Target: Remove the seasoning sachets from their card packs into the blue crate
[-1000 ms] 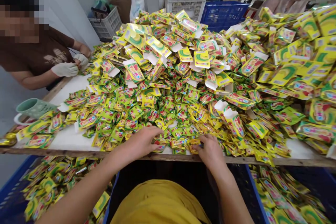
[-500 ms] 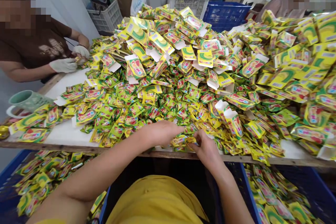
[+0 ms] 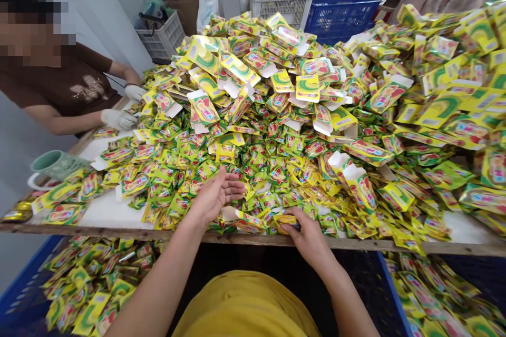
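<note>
My left hand (image 3: 220,192) is open, palm turned up and inward, with its fingers stretched over the heap of small green sachets (image 3: 253,160). Just below it, near the table's front edge, lies a small yellow box (image 3: 251,222) with a white end flap sticking out on its left. My right hand (image 3: 307,227) pinches a small yellow sachet (image 3: 285,219) between thumb and fingers, a little to the right of that box. More yellow sachets (image 3: 312,189) are spread around beyond my right hand.
Many yellow cartons (image 3: 307,88) are piled high behind the sachets. A green mug (image 3: 55,163) stands at the left. Blue crates (image 3: 23,279) with packages sit below the table edge (image 3: 348,244). A co-worker's gloved hand (image 3: 118,119) is at the far left.
My left hand has drawn back to the left and opened, uncovering the yellow box. My right hand stays near the same spot with the sachet. The co-worker's gloved hands have moved apart.
</note>
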A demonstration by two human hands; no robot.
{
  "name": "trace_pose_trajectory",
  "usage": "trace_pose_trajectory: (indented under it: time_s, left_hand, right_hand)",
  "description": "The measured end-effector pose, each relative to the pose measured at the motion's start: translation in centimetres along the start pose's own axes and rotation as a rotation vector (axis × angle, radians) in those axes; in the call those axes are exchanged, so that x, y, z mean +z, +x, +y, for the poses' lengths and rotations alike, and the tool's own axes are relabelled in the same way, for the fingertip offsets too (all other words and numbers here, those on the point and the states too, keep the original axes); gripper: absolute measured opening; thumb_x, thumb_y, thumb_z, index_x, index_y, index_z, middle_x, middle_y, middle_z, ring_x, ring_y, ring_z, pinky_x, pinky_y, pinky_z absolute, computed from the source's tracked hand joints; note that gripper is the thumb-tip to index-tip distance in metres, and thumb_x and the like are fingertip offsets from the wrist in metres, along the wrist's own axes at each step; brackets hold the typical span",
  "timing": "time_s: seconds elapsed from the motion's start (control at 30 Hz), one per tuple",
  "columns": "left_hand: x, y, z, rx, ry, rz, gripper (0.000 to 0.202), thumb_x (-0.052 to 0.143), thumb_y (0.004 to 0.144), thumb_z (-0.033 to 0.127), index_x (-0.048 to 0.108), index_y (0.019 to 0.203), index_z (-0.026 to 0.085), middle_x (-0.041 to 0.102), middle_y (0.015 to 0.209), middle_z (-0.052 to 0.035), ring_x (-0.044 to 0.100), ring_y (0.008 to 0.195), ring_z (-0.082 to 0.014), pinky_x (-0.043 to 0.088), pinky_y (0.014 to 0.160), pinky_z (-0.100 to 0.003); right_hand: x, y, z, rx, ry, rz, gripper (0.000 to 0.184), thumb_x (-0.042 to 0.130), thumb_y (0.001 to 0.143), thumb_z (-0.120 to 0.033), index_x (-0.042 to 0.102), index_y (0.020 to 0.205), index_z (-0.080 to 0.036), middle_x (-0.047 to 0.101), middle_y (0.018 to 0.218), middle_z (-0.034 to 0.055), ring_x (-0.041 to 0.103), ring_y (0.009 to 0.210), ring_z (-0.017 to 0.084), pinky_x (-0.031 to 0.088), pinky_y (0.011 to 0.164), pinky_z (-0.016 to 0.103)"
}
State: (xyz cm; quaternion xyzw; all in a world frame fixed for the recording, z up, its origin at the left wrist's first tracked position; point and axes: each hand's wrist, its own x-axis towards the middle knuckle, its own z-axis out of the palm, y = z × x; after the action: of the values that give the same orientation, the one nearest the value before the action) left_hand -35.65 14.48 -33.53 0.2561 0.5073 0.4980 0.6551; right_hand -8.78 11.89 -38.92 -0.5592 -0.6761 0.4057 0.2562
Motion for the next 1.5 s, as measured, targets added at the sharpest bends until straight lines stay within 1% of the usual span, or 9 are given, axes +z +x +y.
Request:
trace_pose_trajectory:
  time_s: [0.23, 0.4, 0.53, 0.67, 0.8, 0.93, 1.1, 1.33, 1.5]
  left_hand:
    - [4.1, 0.9, -0.6, 0.397, -0.122, 0.319, 0.050, 0.054, 0.082, 0.060, 0.062, 0.071, 0.012, 0.064, 0.061, -0.0035, 0.063, 0.057, -0.0135, 0.053, 0.057, -0.025]
    - [8.4, 2.4, 0.7, 0.498, -0.241, 0.057, 0.045, 0.048, 0.088, 0.055, 0.062, 0.075, 0.013, 0.064, 0.069, -0.0041, 0.064, 0.065, -0.0147, 0.054, 0.067, -0.030]
    - [6.7, 0.6, 0.2, 0.603, 0.079, 0.238, 0.029, 0.056, 0.087, 0.043, 0.061, 0.081, 0.016, 0.063, 0.076, -0.0020, 0.062, 0.073, -0.0133, 0.051, 0.073, -0.027]
    - [3.9, -1.9, -3.9, 0.417, 0.424, 0.414, 0.026, 0.071, 0.073, 0.034, 0.057, 0.085, 0.016, 0.060, 0.077, -0.0002, 0.058, 0.072, -0.0132, 0.047, 0.066, -0.024]
    - [3.5, -2.0, -7.5, 0.251, 0.581, 0.340, 0.050, 0.081, 0.058, 0.025, 0.053, 0.098, 0.017, 0.061, 0.076, 0.0012, 0.058, 0.065, -0.0143, 0.047, 0.060, -0.026]
    - [3.7, -0.8, -8.1, 0.214, 0.494, 0.262, 0.045, 0.076, 0.057, 0.011, 0.055, 0.096, 0.016, 0.055, 0.065, 0.0054, 0.052, 0.058, -0.0116, 0.043, 0.058, -0.024]
    - [3.6, -1.0, -8.0, 0.281, 0.241, 0.193, 0.049, 0.073, 0.061, 0.014, 0.060, 0.109, 0.015, 0.057, 0.074, 0.0020, 0.055, 0.068, -0.0123, 0.045, 0.064, -0.023]
    - [2.7, -2.1, -8.7, 0.387, 0.259, 0.111, 0.042, 0.071, 0.070, 0.018, 0.067, 0.112, 0.020, 0.059, 0.091, -0.0037, 0.056, 0.083, -0.0162, 0.047, 0.073, -0.026]
    - [1.7, -3.0, -8.5, 0.426, 0.313, -0.076, 0.027, 0.071, 0.075, 0.030, 0.069, 0.098, 0.016, 0.058, 0.088, -0.0036, 0.051, 0.081, -0.0161, 0.042, 0.074, -0.026]
  right_hand:
    - [-0.9, -0.1, -0.2, 0.259, 0.669, 0.085, 0.037, 0.074, 0.070, -0.039, 0.055, 0.096, -0.022, 0.059, 0.081, -0.0015, 0.056, 0.074, 0.017, 0.048, 0.066, 0.029]
    - [-1.1, -0.2, 0.4, 0.319, 0.883, 0.119, 0.044, 0.079, 0.066, -0.037, 0.057, 0.101, -0.022, 0.063, 0.089, 0.0015, 0.057, 0.070, 0.016, 0.048, 0.053, 0.025]
    - [-1.5, -0.1, 0.5, 0.238, 0.793, 0.219, 0.040, 0.077, 0.069, -0.036, 0.059, 0.101, -0.019, 0.065, 0.091, 0.0039, 0.058, 0.071, 0.016, 0.047, 0.056, 0.024]
    - [-1.0, 1.9, -2.0, 0.049, 0.677, 0.396, 0.034, 0.073, 0.073, -0.035, 0.059, 0.100, -0.021, 0.063, 0.091, 0.0031, 0.058, 0.078, 0.017, 0.048, 0.062, 0.024]
    - [1.3, 5.3, -4.9, -0.194, 0.445, 0.279, 0.021, 0.065, 0.079, -0.029, 0.060, 0.098, -0.021, 0.065, 0.091, 0.0034, 0.060, 0.081, 0.018, 0.049, 0.072, 0.029]
    - [3.1, 7.2, -5.3, -0.307, 0.125, 0.165, 0.017, 0.057, 0.081, -0.021, 0.060, 0.097, -0.021, 0.067, 0.093, 0.0038, 0.062, 0.086, 0.020, 0.048, 0.078, 0.032]
    - [1.3, 6.6, -5.9, -0.304, -0.149, 0.060, 0.020, 0.055, 0.082, -0.016, 0.058, 0.101, -0.019, 0.067, 0.094, 0.0051, 0.062, 0.087, 0.021, 0.046, 0.076, 0.031]
    - [-0.1, 4.1, -11.1, -0.288, -0.683, -0.115, 0.023, 0.050, 0.075, -0.002, 0.058, 0.090, -0.017, 0.063, 0.090, 0.0082, 0.058, 0.086, 0.024, 0.041, 0.070, 0.032]
    - [0.3, 3.2, -12.2, -0.506, -0.594, -0.302, 0.036, 0.047, 0.071, 0.006, 0.057, 0.096, -0.017, 0.061, 0.096, 0.0071, 0.056, 0.094, 0.023, 0.042, 0.079, 0.032]
